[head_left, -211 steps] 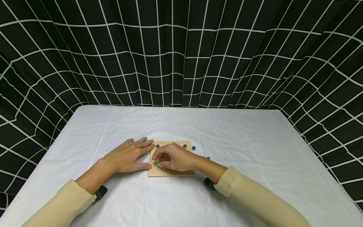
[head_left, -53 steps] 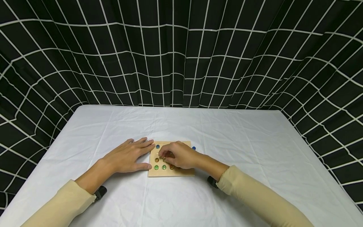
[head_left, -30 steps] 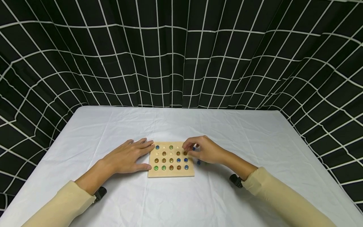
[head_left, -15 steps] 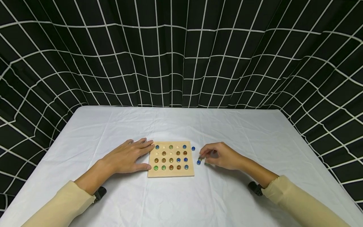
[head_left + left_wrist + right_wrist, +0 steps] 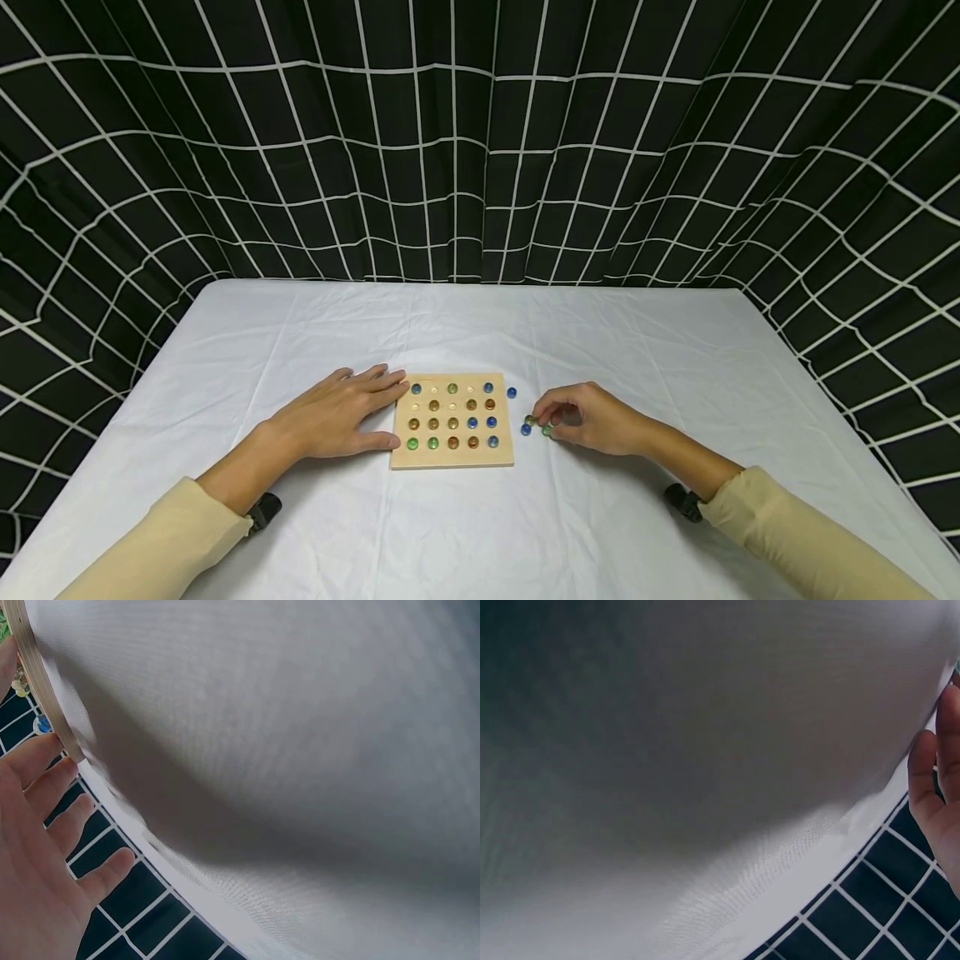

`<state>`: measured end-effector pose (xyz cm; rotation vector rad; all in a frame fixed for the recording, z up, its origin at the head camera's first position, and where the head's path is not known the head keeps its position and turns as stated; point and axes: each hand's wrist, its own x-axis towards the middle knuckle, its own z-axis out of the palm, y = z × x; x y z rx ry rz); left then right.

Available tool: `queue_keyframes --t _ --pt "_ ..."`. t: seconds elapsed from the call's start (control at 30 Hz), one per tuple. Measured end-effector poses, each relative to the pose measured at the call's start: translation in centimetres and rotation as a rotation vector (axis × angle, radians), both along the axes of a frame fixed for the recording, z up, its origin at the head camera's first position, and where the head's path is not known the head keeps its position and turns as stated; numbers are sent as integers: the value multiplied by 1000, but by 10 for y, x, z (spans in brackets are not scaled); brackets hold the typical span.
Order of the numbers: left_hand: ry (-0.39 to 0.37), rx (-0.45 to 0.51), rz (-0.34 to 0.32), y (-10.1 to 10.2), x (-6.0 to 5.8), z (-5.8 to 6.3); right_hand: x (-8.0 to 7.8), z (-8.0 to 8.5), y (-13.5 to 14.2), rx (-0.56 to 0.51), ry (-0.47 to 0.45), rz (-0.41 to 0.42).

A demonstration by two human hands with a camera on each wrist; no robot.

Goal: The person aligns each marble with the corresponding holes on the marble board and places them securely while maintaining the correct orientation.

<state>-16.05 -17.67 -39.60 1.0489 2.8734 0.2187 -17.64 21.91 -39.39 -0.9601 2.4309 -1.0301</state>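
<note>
A pale wooden board [image 5: 450, 457] lies on the white cloth, with rows of round hollows. Blue, green, amber and red-brown glass marbles fill most of them; a few in the two far rows are bare. My left hand [image 5: 341, 414] rests flat at the board's left edge, fingers straight, fingertips and thumb tip at the wood. Right of the board, my right hand [image 5: 596, 419] is low over the cloth, fingers bent. Its thumb and forefinger tips are right at a green marble [image 5: 546, 430] and an olive marble [image 5: 530, 420]; I cannot tell whether they pinch either.
A blue marble [image 5: 526, 430] lies loose beside the olive one. Another blue marble [image 5: 512, 392] sits just off the board's far right corner. White cloth [image 5: 637, 333] covers the table, and a black curtain with white grid lines [image 5: 480, 167] hangs around its back and sides.
My right hand has moved from the board's near left, across the board, to the loose marbles on its right. Half a second ago it was slightly farther left. My left hand has stayed put.
</note>
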Motion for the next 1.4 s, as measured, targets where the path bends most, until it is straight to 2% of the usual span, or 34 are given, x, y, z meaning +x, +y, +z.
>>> queue_keyframes --t 0.17,0.47,0.93,1.17,1.4 --pt "2 3 -5 1 0 0 0 1 -1 10 18 -2" --pt "-15 8 1 1 1 0 -7 9 -12 29 120 -5" --pt "-12 11 7 1 1 -1 -17 17 -48 -15 122 -14" --pt "2 5 -5 0 0 0 -22 17 -65 -51 132 18" --pt "-17 3 2 2 0 1 -23 17 -82 -55 147 37"
